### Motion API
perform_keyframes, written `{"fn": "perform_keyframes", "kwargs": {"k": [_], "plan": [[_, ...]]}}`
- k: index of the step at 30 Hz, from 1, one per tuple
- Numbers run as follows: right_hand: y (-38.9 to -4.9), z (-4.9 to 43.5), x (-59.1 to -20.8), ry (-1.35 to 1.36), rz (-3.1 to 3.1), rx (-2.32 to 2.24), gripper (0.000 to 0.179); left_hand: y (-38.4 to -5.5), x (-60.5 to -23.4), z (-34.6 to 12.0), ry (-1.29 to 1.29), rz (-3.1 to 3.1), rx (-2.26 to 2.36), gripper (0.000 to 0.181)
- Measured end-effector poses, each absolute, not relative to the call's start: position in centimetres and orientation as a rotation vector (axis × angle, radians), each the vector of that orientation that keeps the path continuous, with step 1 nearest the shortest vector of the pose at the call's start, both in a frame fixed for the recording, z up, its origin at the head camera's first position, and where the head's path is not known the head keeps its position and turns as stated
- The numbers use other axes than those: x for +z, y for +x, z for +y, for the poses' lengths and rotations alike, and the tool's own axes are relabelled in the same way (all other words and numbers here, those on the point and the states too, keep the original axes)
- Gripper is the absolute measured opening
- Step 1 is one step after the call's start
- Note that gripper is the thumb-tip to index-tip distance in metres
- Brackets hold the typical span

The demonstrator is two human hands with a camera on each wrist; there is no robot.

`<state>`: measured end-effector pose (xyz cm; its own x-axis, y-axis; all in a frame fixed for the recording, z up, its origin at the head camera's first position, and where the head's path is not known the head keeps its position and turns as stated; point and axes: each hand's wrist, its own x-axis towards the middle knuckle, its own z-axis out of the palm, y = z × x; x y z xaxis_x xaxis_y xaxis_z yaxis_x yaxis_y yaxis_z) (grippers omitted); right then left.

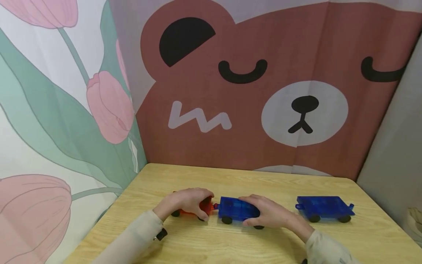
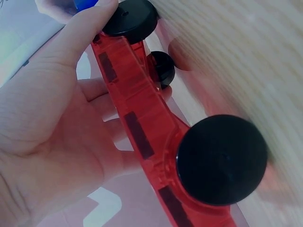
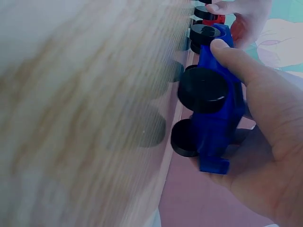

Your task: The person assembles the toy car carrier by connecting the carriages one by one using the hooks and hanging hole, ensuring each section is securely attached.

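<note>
My left hand (image 1: 189, 201) grips a see-through red toy train car (image 2: 142, 109) with black wheels, thumb on the near side and fingers over the far side. To its right, my right hand (image 1: 271, 212) holds a see-through blue toy train car (image 1: 230, 208) between thumb and fingers, at its right end. Both cars are upright in a line, the red one's right end close against the blue one's left end. Between them a small red coupling (image 1: 215, 206) overlaps the blue car's end. The blue car's free hook (image 3: 214, 164) shows in the right wrist view.
A second blue flatbed car (image 1: 324, 207) stands on the right of the wooden table (image 1: 250, 244), hooks at both ends. A bear-print curtain (image 1: 244, 146) hangs behind the table, and a tulip-print curtain (image 1: 43, 139) along the left.
</note>
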<state>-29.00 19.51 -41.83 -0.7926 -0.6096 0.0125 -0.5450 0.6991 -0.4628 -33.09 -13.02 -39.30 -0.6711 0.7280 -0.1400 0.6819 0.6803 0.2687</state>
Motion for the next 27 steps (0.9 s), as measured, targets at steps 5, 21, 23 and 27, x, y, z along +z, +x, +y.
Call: {"fn": "perform_keyframes", "kwargs": {"k": [5, 21, 23, 27], "plan": [[-28.9, 20.2, -41.6, -0.964, 2.69, -0.68, 0.08, -33.3, -39.3, -12.6, 1.133, 2.668, 0.261, 0.083], [-27.9, 27.6, -38.6, -0.93, 2.742, -0.756, 0.056, -31.7, -38.3, -10.5, 0.973, 2.665, 0.146, 0.097], [-27.9, 28.8, -39.0, -0.941, 2.784, -0.739, 0.054, -31.6, -38.3, -9.7, 0.979, 2.668, 0.14, 0.099], [-28.0, 31.5, -40.0, -0.945, 2.901, -0.71, 0.056, -31.7, -38.4, -7.2, 1.069, 2.672, 0.127, 0.098]]}}
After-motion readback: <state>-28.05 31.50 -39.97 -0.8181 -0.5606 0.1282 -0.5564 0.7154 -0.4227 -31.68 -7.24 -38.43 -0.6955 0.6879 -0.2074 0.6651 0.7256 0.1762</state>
